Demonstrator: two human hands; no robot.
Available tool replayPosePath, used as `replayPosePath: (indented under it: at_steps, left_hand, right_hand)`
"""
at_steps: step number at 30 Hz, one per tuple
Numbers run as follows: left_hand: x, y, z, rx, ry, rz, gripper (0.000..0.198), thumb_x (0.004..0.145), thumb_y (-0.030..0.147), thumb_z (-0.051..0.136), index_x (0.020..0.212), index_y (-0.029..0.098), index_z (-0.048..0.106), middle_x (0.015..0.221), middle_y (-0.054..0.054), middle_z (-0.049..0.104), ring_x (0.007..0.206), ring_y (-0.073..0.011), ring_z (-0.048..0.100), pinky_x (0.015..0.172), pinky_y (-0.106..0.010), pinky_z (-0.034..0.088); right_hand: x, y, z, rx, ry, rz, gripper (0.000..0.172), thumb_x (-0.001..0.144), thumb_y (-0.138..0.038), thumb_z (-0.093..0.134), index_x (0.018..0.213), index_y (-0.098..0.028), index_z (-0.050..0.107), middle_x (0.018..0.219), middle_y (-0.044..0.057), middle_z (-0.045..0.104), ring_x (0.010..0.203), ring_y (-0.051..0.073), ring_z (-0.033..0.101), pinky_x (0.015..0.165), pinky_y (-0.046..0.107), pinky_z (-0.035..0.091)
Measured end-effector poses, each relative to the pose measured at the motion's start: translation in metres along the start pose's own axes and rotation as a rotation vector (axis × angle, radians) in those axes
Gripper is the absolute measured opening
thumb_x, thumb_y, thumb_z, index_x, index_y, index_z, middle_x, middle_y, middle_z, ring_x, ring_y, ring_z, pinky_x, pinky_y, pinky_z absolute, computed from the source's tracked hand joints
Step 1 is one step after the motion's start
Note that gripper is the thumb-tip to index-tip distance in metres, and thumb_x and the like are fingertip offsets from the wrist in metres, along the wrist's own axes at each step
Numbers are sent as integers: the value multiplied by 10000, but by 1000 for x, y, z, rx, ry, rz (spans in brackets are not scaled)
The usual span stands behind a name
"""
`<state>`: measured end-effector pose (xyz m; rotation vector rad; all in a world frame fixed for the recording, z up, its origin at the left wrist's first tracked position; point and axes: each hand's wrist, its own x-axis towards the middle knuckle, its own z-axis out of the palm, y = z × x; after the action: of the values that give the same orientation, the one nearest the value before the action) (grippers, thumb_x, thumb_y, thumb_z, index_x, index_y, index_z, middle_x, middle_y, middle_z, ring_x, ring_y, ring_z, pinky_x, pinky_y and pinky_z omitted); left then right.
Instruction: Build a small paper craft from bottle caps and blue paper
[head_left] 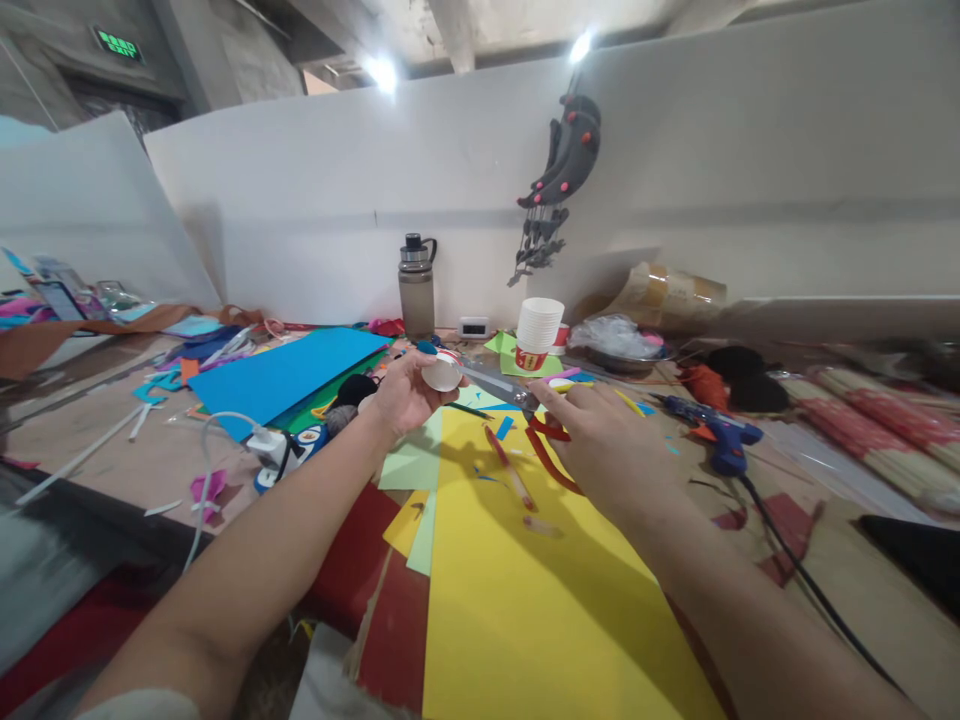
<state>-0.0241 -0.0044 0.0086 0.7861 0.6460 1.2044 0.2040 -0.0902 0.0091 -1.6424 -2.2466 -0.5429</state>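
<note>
My left hand [409,393] is closed around a small white paper cup [442,373], its round white end turned toward me and a bit of red showing at the edge. In my right hand [600,425] is a pair of scissors [553,455] with red-orange handles. The scissor blades point left and reach to the cup; whether they are cutting into it I cannot tell. Below both hands lies a large yellow sheet of paper [540,610], with a red-brown pencil-like stick [510,468] and blue scraps on it. Pale green paper [409,455] sticks out at its left.
A stack of paper cups [538,330] and a water bottle [416,290] stand at the back. Blue sheets [292,375] and a power strip [274,450] lie left. At right are a blue glue gun [720,435] with a trailing cord and bundles of sticks [862,430].
</note>
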Motion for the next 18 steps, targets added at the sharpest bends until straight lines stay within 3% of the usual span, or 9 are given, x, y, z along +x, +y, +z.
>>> replayPosePath:
  at_steps: [10, 18]
  left_hand:
    - [1, -2, -3, -54, -9, -20, 185, 658, 181, 547, 802, 102, 633, 673, -80, 679, 618, -234, 676, 537, -306, 509]
    - [3, -5, -4, 6, -30, 13, 105, 649, 188, 564, 677, 101, 616, 660, -85, 647, 635, -253, 675, 479, -292, 452]
  right_hand:
    - [1, 2, 5, 28, 12, -7, 418, 872, -153, 544, 1274, -241, 618, 983, 95, 694, 935, 238, 597, 706, 296, 410]
    - [2, 3, 8, 28, 18, 2, 419, 863, -155, 550, 1267, -236, 625, 984, 101, 692, 941, 240, 605, 699, 296, 419]
